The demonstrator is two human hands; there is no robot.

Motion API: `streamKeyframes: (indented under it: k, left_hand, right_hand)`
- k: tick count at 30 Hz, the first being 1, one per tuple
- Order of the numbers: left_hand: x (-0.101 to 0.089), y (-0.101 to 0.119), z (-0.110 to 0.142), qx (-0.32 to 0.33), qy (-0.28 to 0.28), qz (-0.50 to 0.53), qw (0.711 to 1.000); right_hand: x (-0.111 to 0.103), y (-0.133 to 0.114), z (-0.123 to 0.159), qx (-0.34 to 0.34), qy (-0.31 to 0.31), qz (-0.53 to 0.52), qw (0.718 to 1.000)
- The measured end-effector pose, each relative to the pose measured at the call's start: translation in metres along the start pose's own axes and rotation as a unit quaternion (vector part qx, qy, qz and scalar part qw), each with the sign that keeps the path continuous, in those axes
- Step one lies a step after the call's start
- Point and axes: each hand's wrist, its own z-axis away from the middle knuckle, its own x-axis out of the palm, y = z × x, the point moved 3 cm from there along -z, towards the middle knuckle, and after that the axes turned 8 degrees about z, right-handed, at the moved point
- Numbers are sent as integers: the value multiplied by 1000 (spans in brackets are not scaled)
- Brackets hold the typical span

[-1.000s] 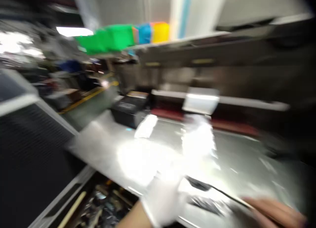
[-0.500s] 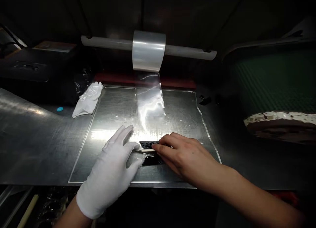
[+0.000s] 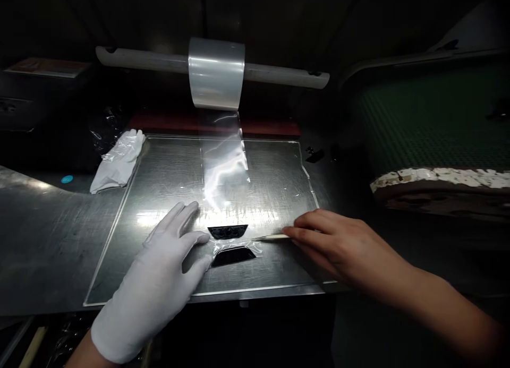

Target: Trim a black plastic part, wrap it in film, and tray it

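My left hand, in a white glove, lies with its fingers apart at the left end of two black trapezoid parts. Its index fingertip is by the upper part and its thumb by the glossy lower part. Crinkled clear film shows between the two parts. In my bare right hand is what looks like a slim craft knife with a pale handle and thin pointed tip. The tip points left, just right of the parts, over the clear cutting sheet.
A roll of clear film hangs on a white tube at the back, with a strip of it lying on the sheet. White gloves lie at the left. A small black piece and a large green object are at the right.
My right hand has moved right with the knife, away from the parts, uncovering them. My left hand keeps about the same place beside them. The whole view has shifted slightly.
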Motion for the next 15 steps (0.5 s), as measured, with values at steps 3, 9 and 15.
streamKeyframes:
  k: [3, 9, 15]
  left_hand:
    - [-1, -1, 1, 6, 0, 8, 1000]
    - [-3, 29, 2, 121, 6, -7, 993]
    - [17, 67, -9, 183, -108, -144, 966]
  right_hand:
    - [-2, 25, 38, 38, 13, 25, 999]
    - [31, 59, 103, 204, 95, 31, 974]
    - [55, 56, 114, 284, 170, 33, 943]
